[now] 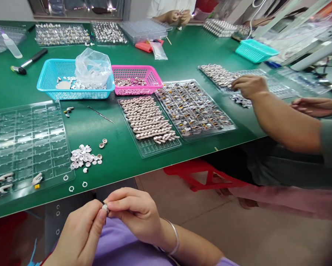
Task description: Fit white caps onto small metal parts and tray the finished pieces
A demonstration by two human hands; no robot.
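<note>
My left hand (pixel 78 231) and my right hand (pixel 136 212) meet over my lap, just off the table's front edge. Both pinch one small, shiny pale piece (pixel 105 208), which looks like an earbud part; the fingertips cover most of it. On the table ahead lies a heap of small round white caps (pixel 84 156), with two metallic-looking cups (pixel 103 143) beside it. Several thin white rings (pixel 84 184) are scattered near the edge. To the left, a clear compartment tray (pixel 30 136) holds a few earbud pieces (pixel 37 179).
Tweezers (pixel 101 114) lie behind the caps. Farther back stand a blue basket (pixel 48 90) with a plastic bag and a pink basket (pixel 151 83). Trays of beige stems (pixel 147 118) and wired parts (pixel 193 105) sit right of centre. A co-worker's arm (pixel 282 118) reaches in from the right.
</note>
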